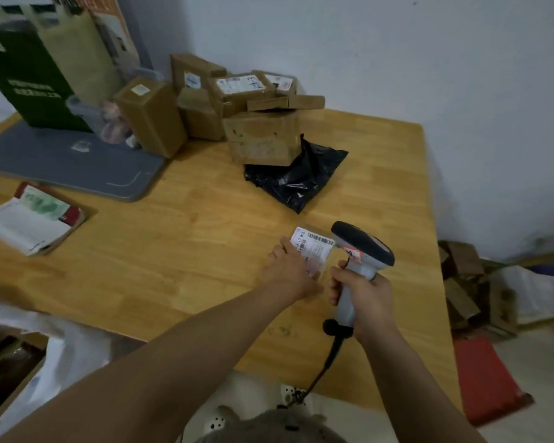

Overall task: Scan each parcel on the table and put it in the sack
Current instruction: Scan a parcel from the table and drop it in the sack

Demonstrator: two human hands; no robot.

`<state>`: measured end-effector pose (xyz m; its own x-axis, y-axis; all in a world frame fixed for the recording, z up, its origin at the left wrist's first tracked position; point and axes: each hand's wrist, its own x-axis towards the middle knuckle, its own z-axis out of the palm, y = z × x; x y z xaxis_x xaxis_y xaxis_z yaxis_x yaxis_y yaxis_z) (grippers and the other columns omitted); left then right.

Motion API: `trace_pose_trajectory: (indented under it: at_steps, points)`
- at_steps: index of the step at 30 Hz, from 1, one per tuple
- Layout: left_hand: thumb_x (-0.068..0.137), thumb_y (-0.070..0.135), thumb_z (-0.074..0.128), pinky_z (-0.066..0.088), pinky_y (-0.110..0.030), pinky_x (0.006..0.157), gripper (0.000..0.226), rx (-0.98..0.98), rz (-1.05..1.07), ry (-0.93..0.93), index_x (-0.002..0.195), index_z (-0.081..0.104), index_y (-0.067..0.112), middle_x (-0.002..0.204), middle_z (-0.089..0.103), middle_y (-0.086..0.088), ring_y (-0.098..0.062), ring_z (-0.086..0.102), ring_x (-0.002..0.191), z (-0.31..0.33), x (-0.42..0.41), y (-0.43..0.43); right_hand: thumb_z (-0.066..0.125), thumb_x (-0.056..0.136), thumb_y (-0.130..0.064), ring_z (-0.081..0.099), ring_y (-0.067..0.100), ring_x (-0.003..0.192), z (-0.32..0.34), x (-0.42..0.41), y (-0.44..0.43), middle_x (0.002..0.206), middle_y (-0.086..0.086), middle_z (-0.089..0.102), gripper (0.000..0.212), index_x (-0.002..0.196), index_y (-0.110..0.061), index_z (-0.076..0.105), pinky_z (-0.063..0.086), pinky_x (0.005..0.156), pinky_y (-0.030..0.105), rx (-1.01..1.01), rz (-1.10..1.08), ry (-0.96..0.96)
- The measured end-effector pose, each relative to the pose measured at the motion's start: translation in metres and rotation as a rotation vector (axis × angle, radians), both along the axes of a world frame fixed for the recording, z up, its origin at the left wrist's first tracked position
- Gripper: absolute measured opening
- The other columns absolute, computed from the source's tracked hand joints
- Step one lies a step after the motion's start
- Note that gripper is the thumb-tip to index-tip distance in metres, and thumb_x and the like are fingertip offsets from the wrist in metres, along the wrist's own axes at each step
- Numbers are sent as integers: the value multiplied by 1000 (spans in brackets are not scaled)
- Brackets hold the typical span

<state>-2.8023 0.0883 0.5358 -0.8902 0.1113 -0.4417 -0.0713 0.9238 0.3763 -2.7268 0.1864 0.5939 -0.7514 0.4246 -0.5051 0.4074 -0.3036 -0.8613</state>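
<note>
My left hand holds a small parcel with a white barcode label, low over the wooden table. My right hand grips the handle of a grey corded scanner, whose dark head sits right beside the label. Several brown cardboard parcels are piled at the table's far edge. One box rests on a black plastic mailer. A white sack with brown parcels inside shows at the lower left.
A grey mat lies at the table's far left under a green box. A stack of papers and a booklet sits at the left edge. Flattened cardboard and a red sheet lie on the floor at right.
</note>
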Motion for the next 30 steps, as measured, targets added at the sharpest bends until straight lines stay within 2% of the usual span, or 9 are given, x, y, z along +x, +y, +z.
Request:
trace_pose_trajectory:
  at_steps: [2,4,6,9,13,17,22,30]
  points:
    - [77,47,72,32,-37,108,113,20,4,27,149,1,-3,144,24,-17,-30,27,133,2,-3,-19,66,80,3,53,21,47,-1,-2,-1,58,12,62,9,73,-2,64,43,51,31,5,50,-8]
    - [72,43,77,32,-34,107,103,23,34,66,145,18,2,137,30,-14,-28,31,127,6,-6,-47,65,80,3,52,21,46,0,-5,-7,57,12,61,9,72,-2,63,42,49,29,6,128,-14]
    - [66,40,82,32,-34,106,103,24,78,131,144,22,7,135,30,-12,-27,32,125,13,-9,-78,65,80,3,51,21,46,0,-8,-17,56,10,60,8,73,-2,62,42,47,28,28,242,-15]
    - [65,29,83,32,-36,109,104,27,106,287,147,22,9,140,27,-13,-28,28,129,28,-11,-119,68,78,1,52,19,45,2,-13,-39,54,9,60,9,72,-2,61,43,45,27,106,420,-1]
    - [70,15,80,27,-34,113,107,-31,141,470,152,11,7,151,19,-12,-27,17,141,43,-11,-164,69,76,-2,50,13,38,10,-21,-70,46,2,57,12,69,2,60,41,42,22,222,605,49]
    - [76,17,78,27,-34,114,101,-92,153,584,153,12,8,154,19,-11,-25,17,143,49,-5,-197,68,76,-3,49,10,37,17,-25,-95,45,-2,56,12,69,-3,58,43,43,24,314,690,126]
    - [78,21,77,35,-35,110,99,-134,190,642,153,14,9,153,20,-10,-24,18,142,50,0,-220,69,78,-6,48,9,36,23,-27,-113,48,0,55,18,66,-8,55,42,44,24,349,747,162]
    - [76,22,79,38,-37,108,97,-152,199,703,151,20,7,149,27,-12,-27,25,139,46,2,-235,69,80,-7,48,7,37,26,-27,-127,52,2,56,20,66,-11,55,42,43,21,376,808,183]
